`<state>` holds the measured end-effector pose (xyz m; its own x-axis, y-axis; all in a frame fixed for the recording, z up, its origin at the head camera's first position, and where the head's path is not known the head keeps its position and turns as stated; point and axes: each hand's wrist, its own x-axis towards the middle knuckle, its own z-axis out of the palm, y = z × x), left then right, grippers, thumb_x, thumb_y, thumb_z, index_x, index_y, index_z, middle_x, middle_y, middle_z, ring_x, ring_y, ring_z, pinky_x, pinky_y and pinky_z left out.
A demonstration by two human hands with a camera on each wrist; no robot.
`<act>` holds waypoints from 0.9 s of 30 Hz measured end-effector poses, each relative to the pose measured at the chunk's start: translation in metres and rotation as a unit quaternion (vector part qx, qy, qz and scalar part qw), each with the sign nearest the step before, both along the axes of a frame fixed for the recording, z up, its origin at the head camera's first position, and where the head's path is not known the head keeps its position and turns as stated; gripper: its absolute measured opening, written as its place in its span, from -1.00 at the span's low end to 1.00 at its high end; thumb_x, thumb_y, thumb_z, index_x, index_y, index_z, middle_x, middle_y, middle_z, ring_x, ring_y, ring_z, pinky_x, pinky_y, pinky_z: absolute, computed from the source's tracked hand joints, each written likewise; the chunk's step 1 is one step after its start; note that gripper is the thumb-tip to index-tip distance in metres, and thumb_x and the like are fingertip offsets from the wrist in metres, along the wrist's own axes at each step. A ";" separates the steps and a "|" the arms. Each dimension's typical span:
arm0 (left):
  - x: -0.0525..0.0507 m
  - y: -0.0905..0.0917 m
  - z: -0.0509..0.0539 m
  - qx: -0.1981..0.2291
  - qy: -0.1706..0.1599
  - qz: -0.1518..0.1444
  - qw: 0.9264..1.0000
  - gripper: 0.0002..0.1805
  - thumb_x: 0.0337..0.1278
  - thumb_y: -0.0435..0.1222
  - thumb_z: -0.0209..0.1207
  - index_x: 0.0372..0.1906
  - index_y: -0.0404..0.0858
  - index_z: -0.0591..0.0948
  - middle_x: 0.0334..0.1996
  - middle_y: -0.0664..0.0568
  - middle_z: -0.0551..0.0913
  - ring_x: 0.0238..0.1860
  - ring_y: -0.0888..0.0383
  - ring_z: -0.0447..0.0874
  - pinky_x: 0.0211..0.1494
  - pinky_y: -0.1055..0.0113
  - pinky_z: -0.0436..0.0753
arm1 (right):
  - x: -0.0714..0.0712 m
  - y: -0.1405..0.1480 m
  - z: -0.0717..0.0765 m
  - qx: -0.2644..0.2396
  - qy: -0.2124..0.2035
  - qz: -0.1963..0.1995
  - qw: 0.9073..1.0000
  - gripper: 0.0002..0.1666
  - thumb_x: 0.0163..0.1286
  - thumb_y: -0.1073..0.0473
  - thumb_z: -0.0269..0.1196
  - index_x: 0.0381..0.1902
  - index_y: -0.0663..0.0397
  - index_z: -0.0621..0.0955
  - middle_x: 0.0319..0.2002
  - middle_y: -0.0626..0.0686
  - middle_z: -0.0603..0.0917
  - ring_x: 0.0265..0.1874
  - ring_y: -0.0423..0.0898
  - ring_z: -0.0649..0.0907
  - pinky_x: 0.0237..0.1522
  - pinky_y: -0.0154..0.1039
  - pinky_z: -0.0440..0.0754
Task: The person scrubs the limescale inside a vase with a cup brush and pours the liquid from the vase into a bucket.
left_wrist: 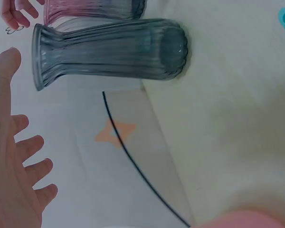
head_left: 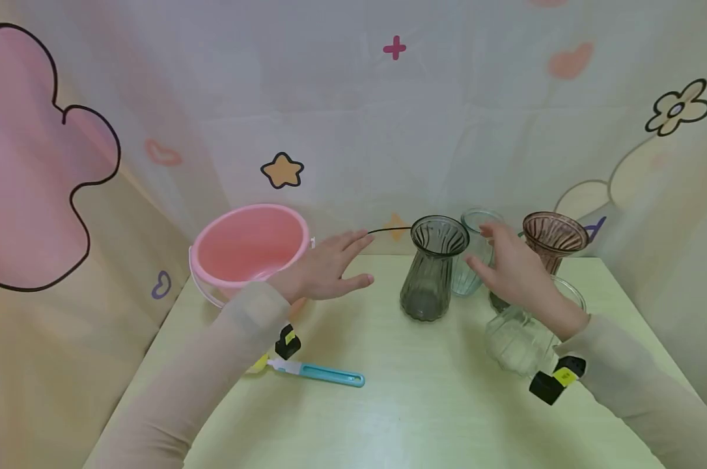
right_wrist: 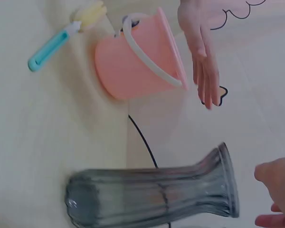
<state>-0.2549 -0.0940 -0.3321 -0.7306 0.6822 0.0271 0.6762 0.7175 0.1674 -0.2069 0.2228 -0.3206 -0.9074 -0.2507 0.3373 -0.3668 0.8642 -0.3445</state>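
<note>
Grey vase (head_left: 426, 290) stood broad end down, likely for balance; we saw left hand (head_left: 327, 267), right hand (head_left: 520, 270), fingers parted, empty

L fingers (left_wrist: 29, 149) nr ribbed gry vase (left_wrist: 109, 51)

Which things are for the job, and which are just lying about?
Probably for the job:
grey vase, between the left hand and right hand
bluish vase, near the right hand

Seemingly just lying about:
pink bucket
blue-handled tool
brown-rimmed vase
clear glass vessel
</note>
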 end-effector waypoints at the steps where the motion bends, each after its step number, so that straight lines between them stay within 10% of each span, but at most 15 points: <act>1: 0.000 0.001 -0.004 0.011 -0.004 0.001 1.000 -0.17 0.18 0.24 -0.19 0.45 -0.04 -0.09 0.45 0.03 -0.03 0.43 0.00 -0.03 0.41 0.07 0.06 | 0.002 -0.002 -0.004 -0.014 -0.003 -0.011 1.000 -0.32 0.30 0.05 0.15 0.22 0.37 0.24 0.07 0.35 0.43 -0.08 0.24 0.52 -0.22 0.13 0.52; 12: -0.004 0.030 -0.057 0.147 -0.055 0.027 0.987 -0.19 0.17 0.17 -0.05 0.44 -0.05 0.00 0.42 0.03 0.08 0.40 0.06 0.06 0.36 0.10 0.20 | 0.015 -0.014 -0.048 -0.118 0.009 -0.065 0.991 -0.28 0.26 0.09 0.18 0.27 0.31 0.22 0.07 0.30 0.44 -0.02 0.21 0.51 -0.17 0.08 0.54; 27: -0.020 0.073 -0.110 0.301 -0.131 0.083 0.941 -0.22 0.13 0.04 0.11 0.41 -0.04 0.10 0.34 0.02 0.22 0.29 0.04 0.29 0.25 0.13 0.37 | -0.007 -0.022 -0.109 -0.251 -0.090 -0.059 0.962 -0.09 0.24 0.02 0.23 0.41 0.12 0.06 0.27 0.27 0.26 0.18 0.26 0.37 0.05 0.16 0.44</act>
